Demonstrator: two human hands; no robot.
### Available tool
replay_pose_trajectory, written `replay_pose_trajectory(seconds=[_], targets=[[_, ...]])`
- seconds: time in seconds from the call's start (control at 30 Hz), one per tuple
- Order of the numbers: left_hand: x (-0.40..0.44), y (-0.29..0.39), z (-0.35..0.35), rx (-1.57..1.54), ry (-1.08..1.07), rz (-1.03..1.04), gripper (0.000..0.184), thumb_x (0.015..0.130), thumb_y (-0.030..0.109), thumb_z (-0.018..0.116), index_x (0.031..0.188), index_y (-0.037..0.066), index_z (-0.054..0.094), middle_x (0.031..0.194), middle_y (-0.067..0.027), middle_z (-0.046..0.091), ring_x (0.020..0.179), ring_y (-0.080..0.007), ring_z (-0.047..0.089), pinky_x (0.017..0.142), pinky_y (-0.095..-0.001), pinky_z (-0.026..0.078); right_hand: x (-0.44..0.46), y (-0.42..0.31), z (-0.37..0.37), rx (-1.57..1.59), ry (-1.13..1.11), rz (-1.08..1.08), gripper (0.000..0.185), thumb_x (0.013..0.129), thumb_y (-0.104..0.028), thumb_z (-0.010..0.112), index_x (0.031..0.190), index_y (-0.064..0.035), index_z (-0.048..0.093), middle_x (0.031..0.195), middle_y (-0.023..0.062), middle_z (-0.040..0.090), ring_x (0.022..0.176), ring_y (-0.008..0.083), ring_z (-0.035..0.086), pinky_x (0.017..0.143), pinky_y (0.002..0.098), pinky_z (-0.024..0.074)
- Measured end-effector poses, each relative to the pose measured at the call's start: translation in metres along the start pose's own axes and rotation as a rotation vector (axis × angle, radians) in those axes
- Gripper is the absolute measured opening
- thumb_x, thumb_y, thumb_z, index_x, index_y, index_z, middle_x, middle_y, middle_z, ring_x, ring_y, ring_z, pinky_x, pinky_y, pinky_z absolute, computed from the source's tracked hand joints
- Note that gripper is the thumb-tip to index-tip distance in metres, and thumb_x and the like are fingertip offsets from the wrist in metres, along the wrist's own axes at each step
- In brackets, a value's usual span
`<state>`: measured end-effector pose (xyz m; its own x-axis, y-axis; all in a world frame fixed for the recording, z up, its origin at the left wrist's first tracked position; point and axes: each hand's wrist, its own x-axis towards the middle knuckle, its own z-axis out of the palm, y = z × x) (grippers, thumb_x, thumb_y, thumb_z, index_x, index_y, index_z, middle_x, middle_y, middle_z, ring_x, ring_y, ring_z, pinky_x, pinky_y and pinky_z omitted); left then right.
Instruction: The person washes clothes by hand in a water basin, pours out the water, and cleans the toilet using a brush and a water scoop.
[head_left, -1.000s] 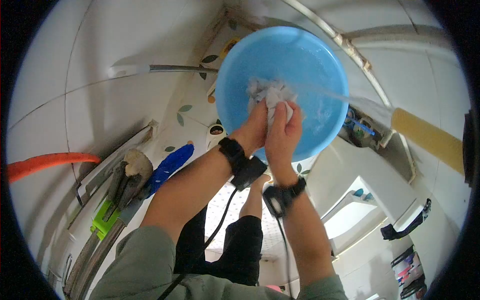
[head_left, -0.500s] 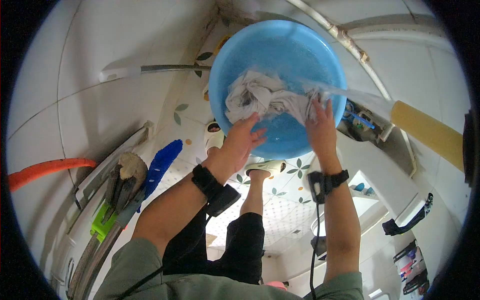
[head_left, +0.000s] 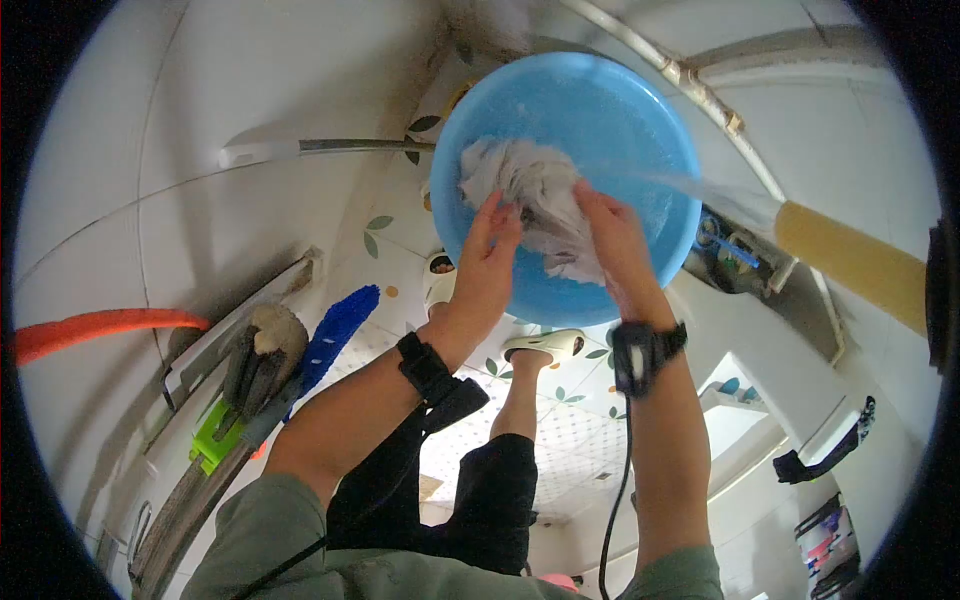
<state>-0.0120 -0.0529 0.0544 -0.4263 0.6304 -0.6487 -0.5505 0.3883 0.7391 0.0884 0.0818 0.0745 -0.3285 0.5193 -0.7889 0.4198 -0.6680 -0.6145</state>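
Note:
A wet, bunched whitish cloth (head_left: 530, 185) is in the light blue basin (head_left: 678, 255), its lower end hanging toward the near side. My left hand (head_left: 488, 245) is closed on the cloth's near left edge, with the fingertips partly buried in the folds. On the other side, my right hand (head_left: 618, 238) grips the cloth, thumb and fingers closed on its right edge. From the yellow pipe (head_left: 850, 262) at the right, a water stream (head_left: 725, 190) sprays into the basin near the right hand.
Left of me are a blue brush (head_left: 338, 330), a mop head (head_left: 265, 350) and an orange curved object (head_left: 110, 328) by the tiled wall. A white pipe (head_left: 690, 85) runs along the wall behind the basin. My sandalled feet stand on the patterned floor (head_left: 560, 390).
The cloth has been gathered from a stretched-out shape into a tighter bunch. My right hand has moved left with its end, and my left hand has closed in on the cloth.

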Motion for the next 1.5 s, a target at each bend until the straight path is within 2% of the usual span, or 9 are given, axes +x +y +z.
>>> replay_pose_trajectory(seconds=[0.3, 0.5, 0.6, 0.8, 0.93, 1.0, 1.13, 1.4, 1.5], targets=[[0.016, 0.015, 0.02, -0.721, -0.417, -0.433, 0.057, 0.098, 0.042, 0.049, 0.142, 0.009, 0.036, 0.143, -0.009, 0.044, 0.129, -0.0263, 0.044, 0.108, -0.0345, 0.036, -0.063, -0.019, -0.027, 0.079, -0.235, -0.017, 0.048, 0.096, -0.04, 0.057, 0.109, 0.0054, 0.064, 0.097, 0.0116, 0.07, 0.085, 0.0195, 0.066, 0.075, 0.0324, 0.0509], [-0.012, 0.042, 0.036, -0.161, -0.094, -0.016, 0.078, 0.093, 0.015, 0.063, 0.151, 0.005, 0.011, 0.143, -0.0169, 0.04, 0.126, -0.0248, 0.047, 0.105, -0.0354, 0.04, -0.039, -0.011, -0.031, -0.955, 0.379, -0.324, 0.039, 0.095, -0.035, 0.055, 0.108, 0.0006, 0.064, 0.091, 0.0282, 0.065, 0.087, 0.044, 0.065, 0.071, 0.0456, 0.0503], [-0.029, 0.044, 0.041, -0.068, -0.081, 0.134, 0.085, 0.092, 0.01, 0.062, 0.152, 0.006, 0.001, 0.144, -0.0194, 0.038, 0.126, -0.0241, 0.045, 0.106, -0.0354, 0.041, -0.039, -0.021, -0.029, -0.999, 0.492, -0.361, 0.037, 0.096, -0.034, 0.052, 0.106, -0.0006, 0.065, 0.091, 0.0307, 0.063, 0.087, 0.0457, 0.062, 0.069, 0.047, 0.0501], [-0.055, 0.063, 0.024, -0.257, -0.095, -0.166, 0.082, 0.094, 0.013, 0.059, 0.153, 0.008, 0.003, 0.14, -0.0218, 0.04, 0.122, -0.0262, 0.049, 0.101, -0.032, 0.044, -0.11, -0.06, -0.02, -0.544, 0.348, -0.751, 0.04, 0.098, -0.03, 0.05, 0.121, 0.001, 0.061, 0.1, 0.0192, 0.069, 0.09, 0.0222, 0.068, 0.077, 0.0352, 0.0522], [-0.049, 0.046, 0.01, 0.188, -0.198, -0.448, 0.075, 0.095, 0.021, 0.056, 0.153, 0.011, 0.01, 0.142, -0.0231, 0.039, 0.126, -0.0299, 0.046, 0.104, -0.0358, 0.04, -0.112, -0.04, -0.022, 0.389, 0.109, -0.559, 0.046, 0.096, -0.025, 0.056, 0.128, 0.0087, 0.051, 0.123, 0.0178, 0.06, 0.109, 0.0244, 0.061, 0.095, 0.0342, 0.0479], [-0.046, 0.026, 0.012, 0.652, -0.133, -0.219, 0.067, 0.098, 0.026, 0.05, 0.153, 0.011, 0.015, 0.145, -0.023, 0.037, 0.133, -0.0318, 0.041, 0.109, -0.0366, 0.034, -0.089, -0.012, -0.034, 0.324, 0.132, -0.302, 0.044, 0.096, -0.024, 0.056, 0.126, 0.0079, 0.052, 0.12, 0.0174, 0.061, 0.107, 0.0235, 0.062, 0.094, 0.0341, 0.0487], [-0.024, 0.01, 0.006, 0.32, -0.27, -0.027, 0.053, 0.099, 0.028, 0.05, 0.146, 0.008, 0.034, 0.141, -0.0184, 0.043, 0.131, -0.0267, 0.042, 0.11, -0.036, 0.031, -0.054, 0.032, -0.042, 0.302, 0.044, 0.076, 0.041, 0.095, -0.027, 0.059, 0.119, 0.0065, 0.058, 0.107, 0.0122, 0.066, 0.094, 0.0173, 0.064, 0.082, 0.0299, 0.0502], [-0.008, 0.021, 0.041, -0.102, -0.279, -0.196, 0.049, 0.1, 0.029, 0.047, 0.139, 0.0, 0.039, 0.13, -0.0149, 0.052, 0.126, -0.0229, 0.046, 0.107, -0.0335, 0.035, -0.094, -0.016, -0.007, -0.252, 0.188, -0.423, 0.025, 0.096, -0.018, 0.058, 0.113, -0.0007, 0.066, 0.097, 0.0078, 0.068, 0.086, 0.0103, 0.059, 0.076, 0.0241, 0.0475], [-0.011, 0.037, 0.036, 0.029, -0.546, -0.178, 0.044, 0.099, 0.031, 0.051, 0.129, 0.0, 0.049, 0.122, -0.0123, 0.056, 0.112, -0.0194, 0.053, 0.096, -0.0315, 0.043, -0.111, -0.035, -0.008, -0.4, 0.257, -0.577, 0.022, 0.095, -0.011, 0.058, 0.114, -0.0023, 0.066, 0.101, 0.0077, 0.067, 0.089, 0.0103, 0.059, 0.078, 0.0236, 0.0472]])
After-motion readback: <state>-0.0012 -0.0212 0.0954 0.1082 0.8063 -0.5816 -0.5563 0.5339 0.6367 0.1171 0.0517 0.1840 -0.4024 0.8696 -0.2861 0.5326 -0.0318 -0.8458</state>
